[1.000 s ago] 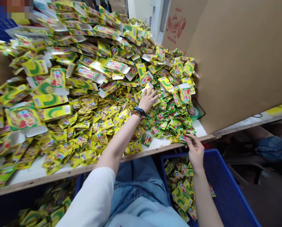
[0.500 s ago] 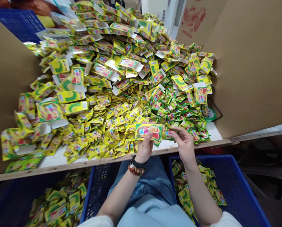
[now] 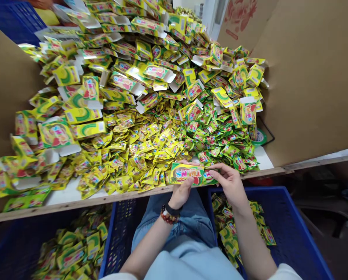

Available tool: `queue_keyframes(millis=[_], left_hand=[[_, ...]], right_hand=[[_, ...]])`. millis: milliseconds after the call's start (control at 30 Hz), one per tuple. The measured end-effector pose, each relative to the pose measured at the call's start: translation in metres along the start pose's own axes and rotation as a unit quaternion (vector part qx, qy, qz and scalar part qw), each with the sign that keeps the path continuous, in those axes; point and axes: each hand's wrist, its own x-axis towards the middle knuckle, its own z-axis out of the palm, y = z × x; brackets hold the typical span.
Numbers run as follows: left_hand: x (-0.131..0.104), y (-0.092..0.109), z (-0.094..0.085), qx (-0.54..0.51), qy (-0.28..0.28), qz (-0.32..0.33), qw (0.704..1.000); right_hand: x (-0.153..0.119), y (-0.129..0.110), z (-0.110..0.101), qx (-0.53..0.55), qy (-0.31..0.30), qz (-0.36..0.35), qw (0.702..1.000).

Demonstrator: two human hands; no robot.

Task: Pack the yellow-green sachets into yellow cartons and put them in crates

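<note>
My left hand [image 3: 182, 192] holds a small yellow and green box [image 3: 186, 174] just over the table's front edge, thumb on its printed face. At the box's right end, my right hand [image 3: 224, 178] pinches a green sachet [image 3: 208, 177], which is partly inside the box or behind its end; which one is unclear. Yellow sachets [image 3: 144, 149] lie in a heap behind the box. Green sachets [image 3: 220, 136] are piled to the right of them. Small cartons [image 3: 156, 74], several with open end flaps, form a high mound at the back.
Cardboard walls [image 3: 310, 85] flank the table. Its wooden front edge [image 3: 104, 202] runs below the heaps. Under it stand a blue crate [image 3: 296, 225] at right and another blue crate [image 3: 13, 241] at left, both holding filled-looking boxes. A green tape roll [image 3: 259, 138] lies at right.
The box and both hands have moved slightly down and right in view. My right hand has brought the green sachet closer to the box's right end, so less of it shows.
</note>
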Motion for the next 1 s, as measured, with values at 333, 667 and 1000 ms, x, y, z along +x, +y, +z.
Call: queue_keyframes(millis=[333,667,1000], left_hand=[[-0.007,0.009,-0.023,0.258,0.105,0.194,0.941],[-0.006,-0.013,-0.031,0.442,-0.114,0.2,0.867],[-0.013,-0.037,-0.018,0.32,0.088,0.176,0.927]], right_hand=[[-0.008,0.001,-0.006,-0.145,0.041,-0.078,0.986],[-0.015,0.008,0.017,-0.359,0.077,-0.265,0.892],[-0.021,0.035,0.052,-0.378,0.087,-0.288,0.876]])
